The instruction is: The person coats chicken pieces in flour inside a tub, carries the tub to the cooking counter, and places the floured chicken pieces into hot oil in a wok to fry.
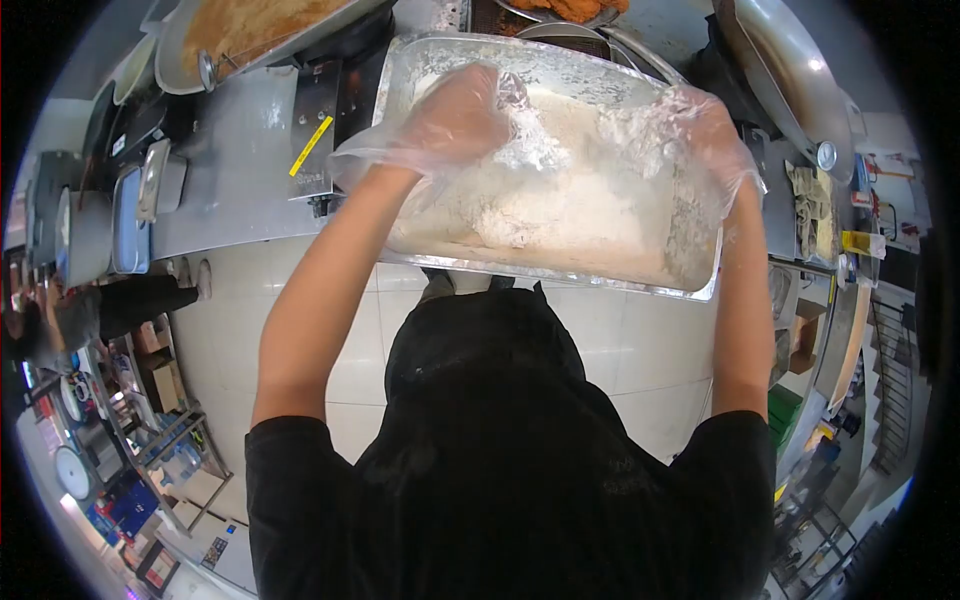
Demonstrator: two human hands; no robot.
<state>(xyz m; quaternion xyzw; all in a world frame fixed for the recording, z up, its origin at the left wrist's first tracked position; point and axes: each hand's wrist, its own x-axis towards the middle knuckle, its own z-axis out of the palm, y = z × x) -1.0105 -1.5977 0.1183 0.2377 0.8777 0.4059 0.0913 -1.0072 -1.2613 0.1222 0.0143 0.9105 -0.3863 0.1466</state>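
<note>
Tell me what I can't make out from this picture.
Head view, all four:
Left hand in clear plastic glove: grip hidden by the hand's back and loose white powder.
Right hand in clear plastic glove: grip obscured by powder and glove.
Crusty orange-brown food: cut off by top edge.
Slanted yellow label strip: any lettering too small.

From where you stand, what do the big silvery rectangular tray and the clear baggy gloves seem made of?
The silvery rectangular tray: metal, probably stainless steel or aluminium, given its shiny, reflective rim. The clear baggy gloves: likely thin plastic film, being see-through, glossy and creased.
</note>
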